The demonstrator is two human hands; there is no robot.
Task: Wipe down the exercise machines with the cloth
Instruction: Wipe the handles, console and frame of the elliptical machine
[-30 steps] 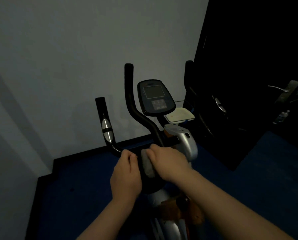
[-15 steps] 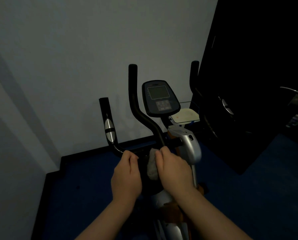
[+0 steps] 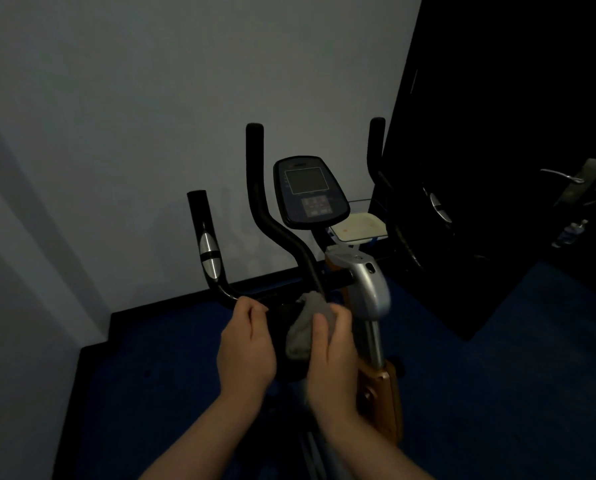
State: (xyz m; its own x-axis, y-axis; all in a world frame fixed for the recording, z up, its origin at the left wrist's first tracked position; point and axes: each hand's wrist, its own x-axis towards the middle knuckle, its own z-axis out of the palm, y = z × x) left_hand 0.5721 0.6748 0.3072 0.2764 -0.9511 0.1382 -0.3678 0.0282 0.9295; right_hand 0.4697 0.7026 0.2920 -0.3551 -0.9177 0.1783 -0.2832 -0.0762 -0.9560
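Both hands low on exercise bike [image 3: 327,258]; right hand [image 3: 333,355] clutches grey cloth [image 3: 305,327], now more bunched and exposed; left hand [image 3: 246,344] curled on handlebar [image 3: 227,289], unmoved; wiping looks mid-stroke

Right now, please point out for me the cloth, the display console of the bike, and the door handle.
cloth [image 3: 307,323], head view, on the grey bunched middle beside the right hand.
display console [image 3: 307,188], head view, on its dark screen.
door handle [image 3: 559,174], head view, on the metal lever.
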